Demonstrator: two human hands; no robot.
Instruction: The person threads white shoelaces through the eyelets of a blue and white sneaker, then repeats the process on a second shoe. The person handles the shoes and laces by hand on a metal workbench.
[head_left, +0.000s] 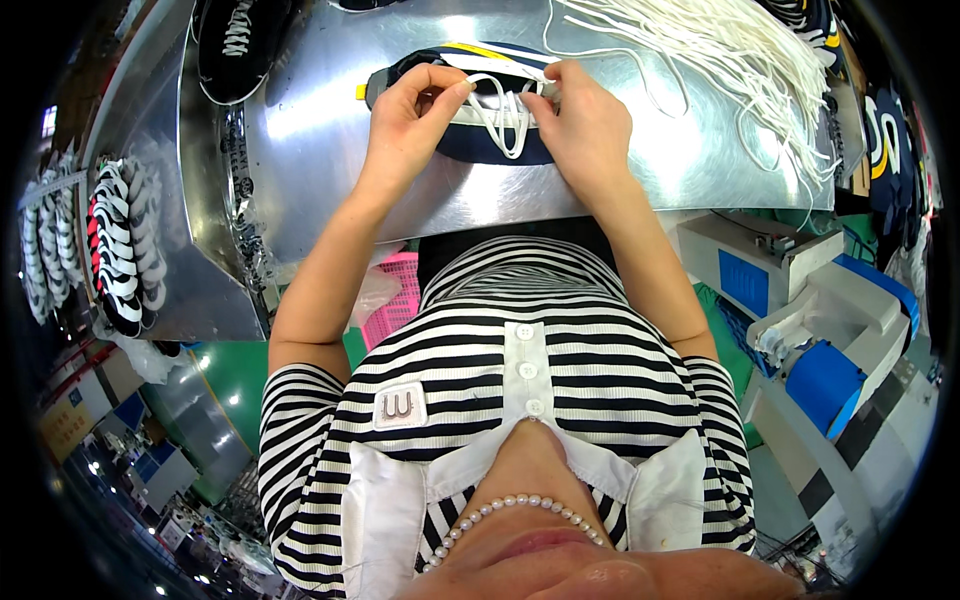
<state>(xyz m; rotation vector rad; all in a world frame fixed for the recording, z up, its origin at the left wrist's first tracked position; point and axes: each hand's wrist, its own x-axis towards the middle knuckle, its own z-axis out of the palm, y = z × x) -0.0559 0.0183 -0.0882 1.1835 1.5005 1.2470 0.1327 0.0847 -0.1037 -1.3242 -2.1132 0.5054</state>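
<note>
A navy shoe with white and yellow trim lies sideways on the metal tabletop in front of me. Its white shoelace is partly threaded, and a long loop hangs over the near side of the shoe. My left hand is closed, thumb and forefinger pinching the lace above the shoe opening. At the other end of the laced part, my right hand is bent around the shoe's edge, thumb and fingers pinching near the lace. The fingertips partly hide what they grip there.
A large bundle of white shoelaces spreads over the right of the metal table. A black shoe stands at the far left. Shoes hang in rows at left. A grey and blue machine stands at right, a pink basket below.
</note>
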